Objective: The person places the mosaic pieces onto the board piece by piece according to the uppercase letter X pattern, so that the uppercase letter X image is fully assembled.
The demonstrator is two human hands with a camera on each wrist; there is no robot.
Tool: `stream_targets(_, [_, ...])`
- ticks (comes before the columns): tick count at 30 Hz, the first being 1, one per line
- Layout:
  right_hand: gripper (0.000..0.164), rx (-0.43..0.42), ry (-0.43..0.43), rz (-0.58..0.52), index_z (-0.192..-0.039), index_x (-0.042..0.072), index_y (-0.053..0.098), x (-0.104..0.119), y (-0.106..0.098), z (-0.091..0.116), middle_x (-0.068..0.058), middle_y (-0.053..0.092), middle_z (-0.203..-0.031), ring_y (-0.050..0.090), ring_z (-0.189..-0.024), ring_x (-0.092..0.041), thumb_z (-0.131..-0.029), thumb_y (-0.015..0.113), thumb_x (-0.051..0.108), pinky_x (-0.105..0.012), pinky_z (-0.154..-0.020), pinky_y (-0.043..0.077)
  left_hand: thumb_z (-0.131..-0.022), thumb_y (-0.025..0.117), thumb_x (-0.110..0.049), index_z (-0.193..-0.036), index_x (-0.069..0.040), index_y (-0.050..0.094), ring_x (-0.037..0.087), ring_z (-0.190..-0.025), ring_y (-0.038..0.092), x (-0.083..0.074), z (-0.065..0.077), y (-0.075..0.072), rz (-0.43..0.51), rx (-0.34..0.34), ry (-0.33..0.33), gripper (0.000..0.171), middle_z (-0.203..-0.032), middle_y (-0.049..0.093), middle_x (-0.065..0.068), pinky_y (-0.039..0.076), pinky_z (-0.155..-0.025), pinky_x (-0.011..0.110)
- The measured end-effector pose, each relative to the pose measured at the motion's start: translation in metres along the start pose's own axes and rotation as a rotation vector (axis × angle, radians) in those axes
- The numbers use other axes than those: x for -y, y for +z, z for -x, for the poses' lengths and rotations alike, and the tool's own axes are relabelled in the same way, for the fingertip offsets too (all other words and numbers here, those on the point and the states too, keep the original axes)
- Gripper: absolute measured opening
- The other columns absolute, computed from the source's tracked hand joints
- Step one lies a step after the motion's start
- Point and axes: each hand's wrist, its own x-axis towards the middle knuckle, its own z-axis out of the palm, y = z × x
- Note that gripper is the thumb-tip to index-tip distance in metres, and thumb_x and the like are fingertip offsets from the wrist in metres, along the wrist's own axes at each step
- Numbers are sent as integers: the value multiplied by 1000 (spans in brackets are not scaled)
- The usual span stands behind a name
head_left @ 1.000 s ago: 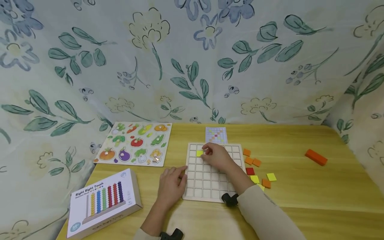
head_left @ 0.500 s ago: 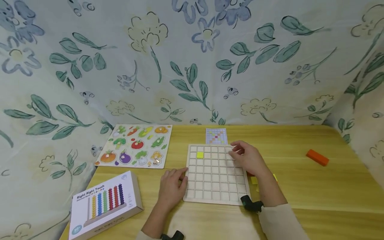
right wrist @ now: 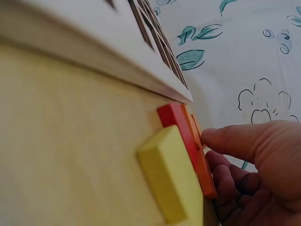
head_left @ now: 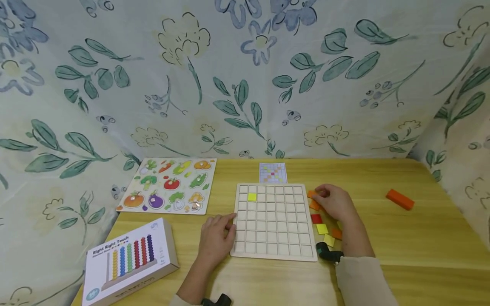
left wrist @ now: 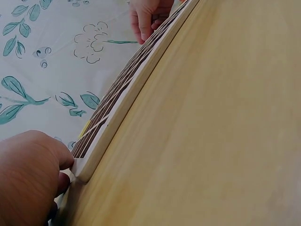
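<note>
A wooden grid board point(head_left: 272, 258) lies in the middle of the table in the head view, with one yellow tile point(head_left: 252, 196) in a cell of its second row. My left hand point(head_left: 216, 238) rests at the board's left edge, its fingertips touching the rim; in the left wrist view that hand point(left wrist: 30, 176) is beside the board's corner. To the right of the board, my right hand point(head_left: 337, 202) pinches an orange tile point(head_left: 311, 194) among the loose ones. The right wrist view has the thumb on the orange tiles point(right wrist: 203, 174), beyond a red tile point(right wrist: 176, 117) and a yellow block-like tile point(right wrist: 169, 174).
A small pattern card point(head_left: 273, 173) lies behind the board. A vegetable puzzle point(head_left: 164, 185) lies at the back left, with a white toy box point(head_left: 130, 259) before it. An orange bar point(head_left: 400, 199) lies far right. Several loose tiles, red point(head_left: 316, 219) and yellow point(head_left: 322, 229) among them, flank the board.
My right hand has moved right, from beside the yellow tile in the grid, across the board, to the loose orange tiles. The left hand has stayed at the board's left edge.
</note>
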Motion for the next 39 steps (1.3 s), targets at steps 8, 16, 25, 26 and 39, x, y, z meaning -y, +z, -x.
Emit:
stream_targets(8, [40, 17, 39, 2, -135, 4, 59, -2, -1, 4, -19, 62, -121, 56, -102, -32, -102, 61, 26, -47, -91, 50, -93, 71, -23, -123, -20, 73, 10, -80, 48, 1, 2, 1, 4, 15, -15, 30, -82, 65, -11, 37, -77, 30])
stream_targets(16, [41, 29, 33, 15, -136, 3, 56, -4, -1, 6, -21, 62, -123, 56, -102, -33, -103, 59, 27, -49, -92, 50, -93, 71, -23, -123, -21, 73, 9, -80, 47, 2, 4, 3, 4, 22, -14, 30, -82, 63, -11, 37, -78, 30])
stream_targets(25, [41, 31, 49, -10, -137, 5, 55, 3, 0, 5, -21, 60, -126, 55, -105, -33, -104, 58, 28, -50, -96, 48, -93, 71, -22, -123, -20, 74, 10, -78, 47, 1, 0, 0, 5, 9, -3, 30, -81, 63, -11, 37, -76, 29])
stream_targets(26, [40, 30, 52, -12, -137, 5, 55, 4, 0, 5, -20, 61, -126, 55, -104, -33, -104, 58, 28, -49, -95, 49, -93, 71, -22, -123, -20, 74, 10, -78, 47, 1, -1, 0, 9, 11, -2, 30, -81, 63, -11, 37, -76, 29])
stream_targets(39, [39, 48, -20, -40, -137, 12, 57, 37, 13, 9, -14, 62, -125, 57, -106, -29, -101, 63, 26, -40, -92, 52, -93, 70, -23, -122, -20, 74, 11, -79, 48, 2, -2, 1, 2, 19, -23, 30, -81, 63, -11, 36, -77, 30])
